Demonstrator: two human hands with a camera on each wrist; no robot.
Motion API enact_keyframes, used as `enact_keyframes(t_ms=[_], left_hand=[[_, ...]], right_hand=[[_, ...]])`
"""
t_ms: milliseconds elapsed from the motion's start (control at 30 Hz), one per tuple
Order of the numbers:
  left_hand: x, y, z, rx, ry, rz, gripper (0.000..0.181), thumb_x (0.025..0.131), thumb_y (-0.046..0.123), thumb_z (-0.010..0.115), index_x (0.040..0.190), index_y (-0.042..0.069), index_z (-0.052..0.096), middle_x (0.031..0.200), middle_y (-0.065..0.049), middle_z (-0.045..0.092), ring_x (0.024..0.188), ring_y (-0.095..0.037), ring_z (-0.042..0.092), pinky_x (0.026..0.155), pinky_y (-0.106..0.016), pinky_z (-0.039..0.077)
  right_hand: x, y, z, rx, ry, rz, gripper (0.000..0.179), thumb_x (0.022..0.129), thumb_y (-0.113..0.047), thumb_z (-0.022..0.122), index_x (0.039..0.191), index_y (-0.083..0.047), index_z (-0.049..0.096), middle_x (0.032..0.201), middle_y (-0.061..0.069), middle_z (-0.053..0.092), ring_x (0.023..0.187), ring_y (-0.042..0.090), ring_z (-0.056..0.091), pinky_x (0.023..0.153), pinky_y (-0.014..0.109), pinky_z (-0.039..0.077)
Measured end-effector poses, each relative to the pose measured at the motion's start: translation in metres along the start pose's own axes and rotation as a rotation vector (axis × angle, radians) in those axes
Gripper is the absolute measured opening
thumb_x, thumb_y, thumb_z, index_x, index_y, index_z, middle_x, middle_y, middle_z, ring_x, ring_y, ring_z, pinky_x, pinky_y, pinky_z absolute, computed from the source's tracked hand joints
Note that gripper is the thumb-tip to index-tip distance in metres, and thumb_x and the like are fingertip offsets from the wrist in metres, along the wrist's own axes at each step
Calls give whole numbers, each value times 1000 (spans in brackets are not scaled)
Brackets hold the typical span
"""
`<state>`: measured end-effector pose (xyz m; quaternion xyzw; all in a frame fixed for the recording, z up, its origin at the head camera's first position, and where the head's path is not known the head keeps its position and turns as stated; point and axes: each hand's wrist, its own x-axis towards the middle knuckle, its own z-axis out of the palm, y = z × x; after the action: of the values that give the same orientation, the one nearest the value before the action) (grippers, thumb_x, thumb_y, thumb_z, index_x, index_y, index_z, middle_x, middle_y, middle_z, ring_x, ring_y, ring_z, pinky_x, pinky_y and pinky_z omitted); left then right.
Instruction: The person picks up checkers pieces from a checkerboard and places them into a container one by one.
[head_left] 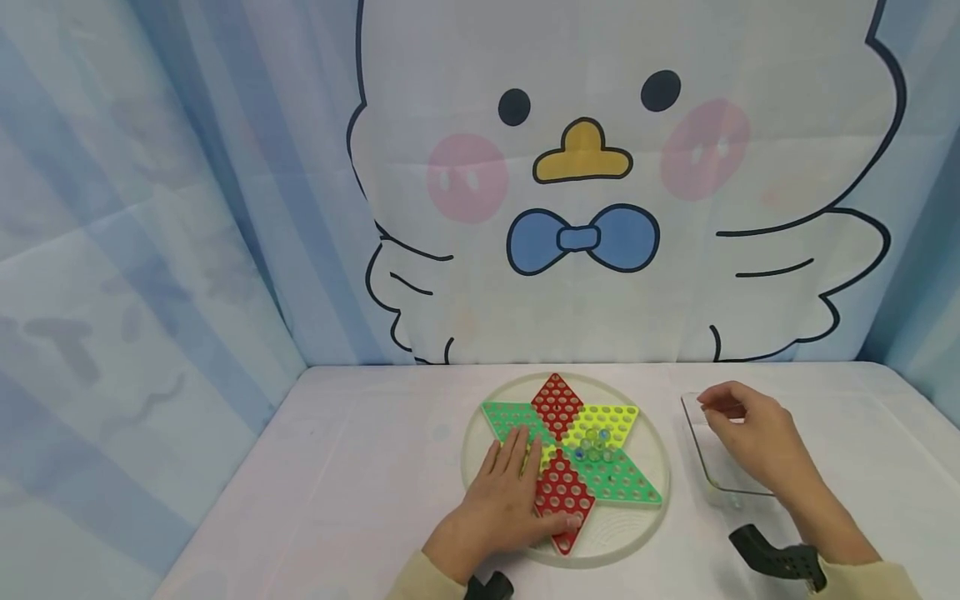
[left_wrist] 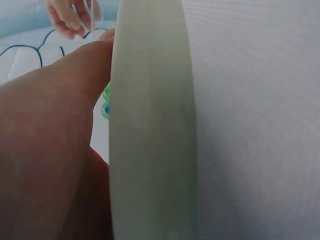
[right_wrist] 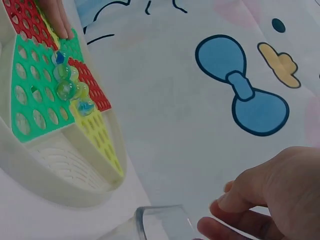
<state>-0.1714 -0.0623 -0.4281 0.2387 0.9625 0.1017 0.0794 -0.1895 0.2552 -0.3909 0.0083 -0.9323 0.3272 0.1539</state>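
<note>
My left hand point(head_left: 504, 500) lies on the left part of a Chinese checkers board point(head_left: 641, 527), fingers straight and thumb out over the lower red section. The round board has a coloured, holed star, and several glass marbles point(head_left: 594, 446) cluster right of its middle. In the left wrist view, its pale rim point(left_wrist: 155, 120) fills the centre. My right hand point(head_left: 753, 433) is at the far side of a clear plastic box point(head_left: 699, 442), fingers bent and thumb near the index finger. Its fingertips point(right_wrist: 207, 227) overlap the box in the right wrist view; I cannot tell whether they hold anything.
A white-covered table point(head_left: 360, 467) carries the board and the box. Behind it hangs a curtain point(head_left: 585, 317) with a cartoon bird. Black wrist mounts point(head_left: 776, 554) sit by both wrists.
</note>
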Motion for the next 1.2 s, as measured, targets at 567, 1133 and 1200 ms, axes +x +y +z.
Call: enact_keyframes(t_ms=[567, 1133, 1200], left_hand=[[1, 0, 1, 2, 12, 4, 105, 87, 79, 44, 159, 8, 16, 167, -15, 8, 156, -26, 8, 125, -48, 15], [2, -1, 2, 19, -1, -3, 106, 87, 81, 42, 160, 8, 16, 168, -14, 8, 156, -26, 7, 125, -47, 15], [2, -1, 2, 22, -1, -5, 106, 86, 81, 41, 160, 9, 16, 168, -13, 8, 156, -26, 7, 125, -47, 14]], right_hand=[[-9, -30, 11, 125, 70, -146, 13, 96, -9, 62, 108, -6, 66, 104, 11, 70, 86, -18, 50, 72, 3, 46], [-12, -45, 32, 191, -45, -128, 13, 94, -5, 65, 107, -4, 66, 102, 9, 70, 90, 10, 64, 74, 14, 53], [-13, -46, 34, 199, -48, -133, 13, 93, -4, 65, 106, -3, 66, 101, 9, 70, 90, 11, 64, 74, 16, 54]])
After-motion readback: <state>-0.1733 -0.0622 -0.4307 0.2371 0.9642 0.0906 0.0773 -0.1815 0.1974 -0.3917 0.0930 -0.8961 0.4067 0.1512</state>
